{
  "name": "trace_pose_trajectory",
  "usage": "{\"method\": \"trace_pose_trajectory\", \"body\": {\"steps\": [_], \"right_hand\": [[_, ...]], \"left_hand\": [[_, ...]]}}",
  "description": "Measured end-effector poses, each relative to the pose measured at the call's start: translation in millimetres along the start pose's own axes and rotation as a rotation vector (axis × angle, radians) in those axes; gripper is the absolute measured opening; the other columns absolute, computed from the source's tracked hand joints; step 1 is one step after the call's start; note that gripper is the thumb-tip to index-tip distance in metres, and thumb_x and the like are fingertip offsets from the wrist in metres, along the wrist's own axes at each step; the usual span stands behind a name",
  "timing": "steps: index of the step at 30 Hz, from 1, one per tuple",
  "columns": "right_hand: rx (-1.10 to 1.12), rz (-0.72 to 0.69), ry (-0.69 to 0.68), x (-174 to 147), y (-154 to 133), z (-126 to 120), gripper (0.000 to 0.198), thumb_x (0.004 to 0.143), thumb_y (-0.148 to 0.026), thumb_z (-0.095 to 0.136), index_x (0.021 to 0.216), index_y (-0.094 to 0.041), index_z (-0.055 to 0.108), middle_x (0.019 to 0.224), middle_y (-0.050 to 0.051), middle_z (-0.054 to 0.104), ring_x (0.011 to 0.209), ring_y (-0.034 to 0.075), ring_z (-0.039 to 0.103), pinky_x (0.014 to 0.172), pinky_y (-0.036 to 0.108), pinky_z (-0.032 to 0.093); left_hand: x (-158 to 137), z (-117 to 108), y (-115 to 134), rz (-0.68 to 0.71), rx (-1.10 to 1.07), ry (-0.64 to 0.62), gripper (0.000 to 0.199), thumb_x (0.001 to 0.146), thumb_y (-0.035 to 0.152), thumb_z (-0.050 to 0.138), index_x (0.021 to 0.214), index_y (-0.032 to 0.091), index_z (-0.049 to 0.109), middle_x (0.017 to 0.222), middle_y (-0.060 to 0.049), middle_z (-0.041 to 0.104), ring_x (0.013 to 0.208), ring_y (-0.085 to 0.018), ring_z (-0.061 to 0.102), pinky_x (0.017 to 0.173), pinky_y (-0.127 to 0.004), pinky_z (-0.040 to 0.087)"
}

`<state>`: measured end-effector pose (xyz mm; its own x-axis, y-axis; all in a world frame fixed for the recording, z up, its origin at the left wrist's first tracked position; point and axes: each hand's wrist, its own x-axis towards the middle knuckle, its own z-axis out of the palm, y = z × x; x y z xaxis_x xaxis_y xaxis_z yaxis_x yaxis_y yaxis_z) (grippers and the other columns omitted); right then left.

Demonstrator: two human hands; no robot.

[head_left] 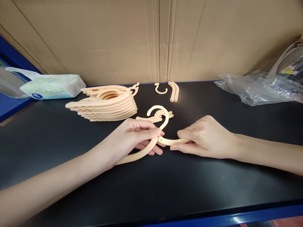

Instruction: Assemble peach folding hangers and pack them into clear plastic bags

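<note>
A cream plastic folding hanger [144, 151] is held between my two hands over the black table. My left hand [139, 135] pinches it at the joint below the hook, thumb on top. One curved arm of the hanger runs down under that hand toward the lower left. My right hand [203, 138] is closed around the other arm, which meets the joint at a small round pivot. Its far end is hidden in my fingers. Just behind the hook, more cream hanger parts [153, 118] lie on the table, partly covered by my left hand and the hook.
A stack of cream hangers [106, 107] lies at the left back. Behind stand a loose hook [161, 90] and two curved arms [174, 91] on the black table [151, 195]. A tissue pack [54, 86] is far left, clear plastic bags [258, 88] far right, and cardboard [106, 41] walls the back.
</note>
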<state>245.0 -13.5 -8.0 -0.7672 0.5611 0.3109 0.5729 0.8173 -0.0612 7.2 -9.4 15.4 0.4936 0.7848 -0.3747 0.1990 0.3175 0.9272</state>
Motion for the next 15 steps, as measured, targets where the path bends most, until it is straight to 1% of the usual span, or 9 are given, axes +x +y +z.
{"method": "trace_pose_trajectory", "body": {"steps": [6, 10, 12, 15], "right_hand": [[0.004, 0.018, -0.016, 0.0, 0.6, -0.2, 0.058, 0.103, -0.052, 0.039, 0.057, -0.018, 0.051, 0.046, -0.003, 0.046, 0.041, 0.009, 0.031, 0.047, 0.026, 0.015], [0.012, 0.005, -0.004, -1.1, 0.3, 0.9, 0.056, 0.102, -0.050, 0.043, 0.057, -0.018, 0.051, 0.046, -0.004, 0.046, 0.041, 0.009, 0.032, 0.047, 0.026, 0.016], [0.018, 0.005, 0.016, -1.0, 0.5, 1.8, 0.054, 0.100, -0.049, 0.047, 0.057, -0.018, 0.052, 0.046, -0.004, 0.046, 0.041, 0.008, 0.034, 0.048, 0.026, 0.017], [0.005, 0.021, 0.080, 0.9, 2.9, 2.7, 0.052, 0.096, -0.051, 0.055, 0.056, -0.018, 0.051, 0.047, -0.005, 0.046, 0.044, 0.008, 0.036, 0.051, 0.026, 0.022]], "left_hand": [[0.1, -0.6, 1.8, -0.035, -0.008, 0.004, 0.014, 0.089, 0.028, 0.071, 0.086, 0.016, 0.077, 0.081, -0.005, 0.080, 0.071, -0.019, 0.077, 0.065, -0.020, 0.061], [0.9, 0.8, 3.9, -0.040, 0.001, -0.002, 0.013, 0.090, 0.025, 0.068, 0.085, 0.016, 0.077, 0.078, -0.005, 0.079, 0.069, -0.018, 0.076, 0.063, -0.020, 0.060], [0.8, 1.1, 4.6, -0.036, 0.025, -0.027, 0.014, 0.089, 0.025, 0.068, 0.082, 0.016, 0.077, 0.079, -0.005, 0.079, 0.068, -0.017, 0.076, 0.063, -0.020, 0.059], [0.3, 0.3, 5.4, -0.048, 0.083, -0.063, 0.018, 0.088, 0.028, 0.069, 0.076, 0.015, 0.074, 0.083, -0.006, 0.079, 0.067, -0.017, 0.075, 0.067, -0.022, 0.059]]}}
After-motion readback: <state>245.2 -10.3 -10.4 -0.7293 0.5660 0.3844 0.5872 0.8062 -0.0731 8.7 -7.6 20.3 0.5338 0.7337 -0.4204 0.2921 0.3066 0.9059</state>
